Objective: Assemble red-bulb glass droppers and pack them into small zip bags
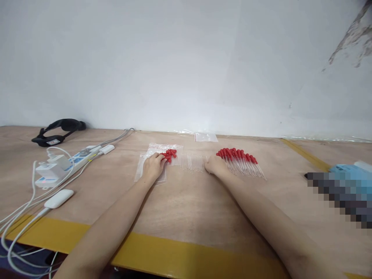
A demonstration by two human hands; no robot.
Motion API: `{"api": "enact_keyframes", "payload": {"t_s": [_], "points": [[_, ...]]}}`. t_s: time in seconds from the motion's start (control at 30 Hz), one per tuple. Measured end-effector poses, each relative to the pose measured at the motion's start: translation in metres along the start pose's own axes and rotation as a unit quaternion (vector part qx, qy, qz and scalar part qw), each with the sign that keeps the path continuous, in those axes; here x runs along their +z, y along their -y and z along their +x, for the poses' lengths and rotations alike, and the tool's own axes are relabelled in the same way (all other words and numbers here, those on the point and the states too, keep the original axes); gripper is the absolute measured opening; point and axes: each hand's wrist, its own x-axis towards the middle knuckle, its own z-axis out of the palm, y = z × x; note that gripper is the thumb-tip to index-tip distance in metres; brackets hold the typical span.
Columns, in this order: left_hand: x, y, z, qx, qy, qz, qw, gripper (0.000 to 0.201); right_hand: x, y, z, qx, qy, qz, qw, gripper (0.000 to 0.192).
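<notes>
Decent pile of capped tubes (245, 166) done; bare tubes (192, 162) and loose caps (172, 152) left; my left hand (153, 166) at the caps, right hand (215, 165) by bare tubes, can't tell if either's pinching.

The left hand (152, 166) touches red caps (172, 152).

Red bulbs (173, 152) nr prob. clr tubes (190, 162)
</notes>
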Motion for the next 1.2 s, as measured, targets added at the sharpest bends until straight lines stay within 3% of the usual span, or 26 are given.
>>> {"api": "enact_keyframes", "payload": {"t_s": [0.2, 0.33, 0.47, 0.57, 0.77, 1.03, 1.2], "points": [[-0.007, -0.005, 0.001, -0.014, -0.032, 0.023, 0.999, 0.025, -0.001, 0.004, -0.001, 0.003, 0.003, -0.003, 1.0, 0.038], [-0.017, -0.021, -0.007, 0.028, -0.054, -0.115, 0.992, 0.017, -0.005, -0.009, -0.02, -0.081, -0.072, 0.016, 0.994, 0.032], [-0.023, -0.053, -0.027, 0.118, 0.05, -0.272, 0.954, 0.013, -0.007, -0.036, -0.044, -0.254, -0.125, 0.117, 0.952, 0.023], [-0.02, -0.071, -0.04, 0.149, 0.106, -0.307, 0.934, 0.017, -0.004, -0.053, -0.06, -0.314, -0.15, 0.138, 0.927, 0.023], [-0.013, -0.083, -0.044, 0.164, 0.114, -0.326, 0.924, 0.018, -0.001, -0.054, -0.082, -0.333, -0.177, 0.15, 0.914, 0.024], [-0.016, -0.094, -0.049, 0.089, 0.127, -0.425, 0.892, 0.022, 0.006, -0.046, -0.092, -0.353, -0.167, 0.173, 0.904, 0.019], [-0.015, -0.095, -0.049, 0.078, 0.152, -0.45, 0.877, 0.022, 0.009, -0.048, -0.09, -0.37, -0.157, 0.157, 0.902, 0.019]]}}
